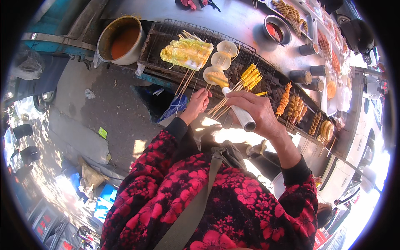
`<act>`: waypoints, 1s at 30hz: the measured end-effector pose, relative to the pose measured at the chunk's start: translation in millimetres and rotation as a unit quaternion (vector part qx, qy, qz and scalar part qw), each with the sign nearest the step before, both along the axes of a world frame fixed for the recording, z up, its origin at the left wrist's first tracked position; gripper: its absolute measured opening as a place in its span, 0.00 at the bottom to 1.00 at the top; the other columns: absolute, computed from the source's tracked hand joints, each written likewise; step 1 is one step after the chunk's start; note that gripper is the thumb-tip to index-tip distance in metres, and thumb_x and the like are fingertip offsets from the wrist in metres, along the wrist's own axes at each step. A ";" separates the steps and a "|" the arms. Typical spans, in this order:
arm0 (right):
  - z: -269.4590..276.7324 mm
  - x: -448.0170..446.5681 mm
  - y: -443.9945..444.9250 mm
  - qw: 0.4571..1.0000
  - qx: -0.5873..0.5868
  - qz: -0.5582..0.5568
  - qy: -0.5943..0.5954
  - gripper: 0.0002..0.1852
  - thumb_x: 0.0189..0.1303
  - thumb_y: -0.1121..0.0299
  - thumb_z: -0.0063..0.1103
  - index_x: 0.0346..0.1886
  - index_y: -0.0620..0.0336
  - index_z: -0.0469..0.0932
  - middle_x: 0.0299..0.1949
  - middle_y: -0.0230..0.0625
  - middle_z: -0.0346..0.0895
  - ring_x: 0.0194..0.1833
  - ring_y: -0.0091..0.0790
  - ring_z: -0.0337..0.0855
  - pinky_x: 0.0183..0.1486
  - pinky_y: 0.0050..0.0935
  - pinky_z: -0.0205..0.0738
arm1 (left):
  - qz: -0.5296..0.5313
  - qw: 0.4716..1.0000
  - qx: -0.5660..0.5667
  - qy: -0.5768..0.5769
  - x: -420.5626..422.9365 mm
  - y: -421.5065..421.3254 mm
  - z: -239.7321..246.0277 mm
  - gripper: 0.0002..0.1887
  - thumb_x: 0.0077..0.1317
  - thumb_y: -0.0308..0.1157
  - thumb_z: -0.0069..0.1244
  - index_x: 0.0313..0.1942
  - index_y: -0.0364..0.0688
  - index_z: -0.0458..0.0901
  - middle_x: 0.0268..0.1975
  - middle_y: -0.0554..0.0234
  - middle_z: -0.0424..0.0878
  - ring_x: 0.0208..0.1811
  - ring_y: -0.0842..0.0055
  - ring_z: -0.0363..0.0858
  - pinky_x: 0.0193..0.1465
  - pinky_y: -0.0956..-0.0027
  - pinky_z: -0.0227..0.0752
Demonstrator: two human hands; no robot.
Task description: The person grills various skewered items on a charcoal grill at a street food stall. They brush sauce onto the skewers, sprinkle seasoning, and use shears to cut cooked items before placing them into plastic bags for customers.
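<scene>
My left hand (198, 103) pinches the thin skewer sticks of three pale round slices (220, 61), which lie in a row over the wire grill rack (154, 50). In my right hand (257, 108) is a basting brush (240, 110) with a thick white tubular handle. Its yellowish head rests on the nearest slice (210, 75), whose face is coated orange-brown. Left of the slices lie skewered cabbage leaves (186, 53), their sticks pointing towards me. Right of them is a bundle of yellow spiral-cut skewers (251, 77), its sticks passing below my right hand.
A deep pot of reddish sauce (123, 42) stands at the grill's left end. Several browned skewers (293, 107) lie along its right side. Beyond are a metal bowl of red sauce (276, 30), several shaker canisters (300, 77) and trays of skewers (289, 12).
</scene>
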State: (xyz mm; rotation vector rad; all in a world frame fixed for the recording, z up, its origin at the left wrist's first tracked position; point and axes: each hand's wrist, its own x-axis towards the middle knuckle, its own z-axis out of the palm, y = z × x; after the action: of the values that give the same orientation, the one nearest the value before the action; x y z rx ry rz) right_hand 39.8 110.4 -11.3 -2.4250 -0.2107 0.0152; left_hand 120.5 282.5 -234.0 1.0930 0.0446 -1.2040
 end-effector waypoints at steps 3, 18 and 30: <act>-1.5 16.6 -14.3 0.991 0.083 -0.094 -0.046 0.14 0.48 0.78 0.62 0.41 0.61 0.78 0.43 0.41 0.79 0.40 0.40 0.83 0.44 0.29 0.76 | 0.000 1.000 0.003 -0.011 -0.2 -1.3 0.5 0.12 0.74 0.37 0.36 0.35 0.41 0.71 0.17 0.75 0.60 0.11 0.89 0.53 0.12 0.81 0.46; -12.6 107.1 -89.4 0.901 0.194 -0.384 0.059 0.10 0.61 0.70 0.60 0.42 0.67 0.79 0.32 0.40 0.82 0.27 0.26 0.84 0.31 0.20 0.78 | 0.002 1.000 -0.011 0.019 -2.0 -2.0 -2.8 0.13 0.74 0.40 0.35 0.35 0.42 0.70 0.18 0.76 0.61 0.12 0.90 0.52 0.13 0.82 0.46; -73.9 291.1 150.1 0.978 0.112 -0.040 -0.169 0.14 0.41 0.65 0.66 0.36 0.50 0.81 0.36 0.38 0.79 0.39 0.46 0.81 0.41 0.42 0.75 | 0.044 0.999 -0.018 -0.003 -14.4 11.1 -19.4 0.19 0.71 0.40 0.42 0.55 0.37 0.69 0.23 0.68 0.72 0.22 0.83 0.69 0.26 0.77 0.65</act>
State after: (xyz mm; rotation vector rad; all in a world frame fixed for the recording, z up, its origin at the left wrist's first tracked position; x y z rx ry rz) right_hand 330.8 260.6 -85.2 -2.1942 -0.2535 -0.4367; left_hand 106.1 293.6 -253.3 1.0524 0.0650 -1.1176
